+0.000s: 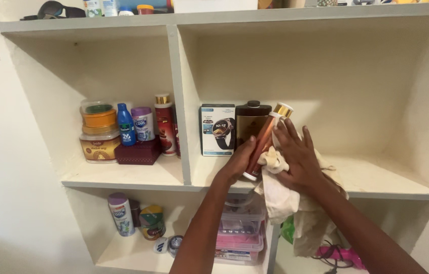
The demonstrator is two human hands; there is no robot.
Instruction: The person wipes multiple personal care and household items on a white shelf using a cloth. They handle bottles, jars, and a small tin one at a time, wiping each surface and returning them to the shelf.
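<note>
My left hand [237,163] grips a slim copper-brown bottle [261,144] with a gold cap, holding it tilted in front of the right-hand cubby of a cream shelf unit [185,106]. My right hand [297,157] presses a cream cloth [281,195] against the side of the bottle; the cloth hangs down over the shelf edge. Just behind the bottle stand a dark brown jar [251,122] with a black lid and a box picturing a wristwatch [217,130].
The left cubby holds stacked round tubs [99,133], a blue bottle [125,125], a purple-capped can [143,123], a red bottle [165,124] and a dark red box [139,152]. Below are more cans [120,213], clear plastic boxes [241,228] and a pink object [341,253]. Right of my hands lies bare shelf.
</note>
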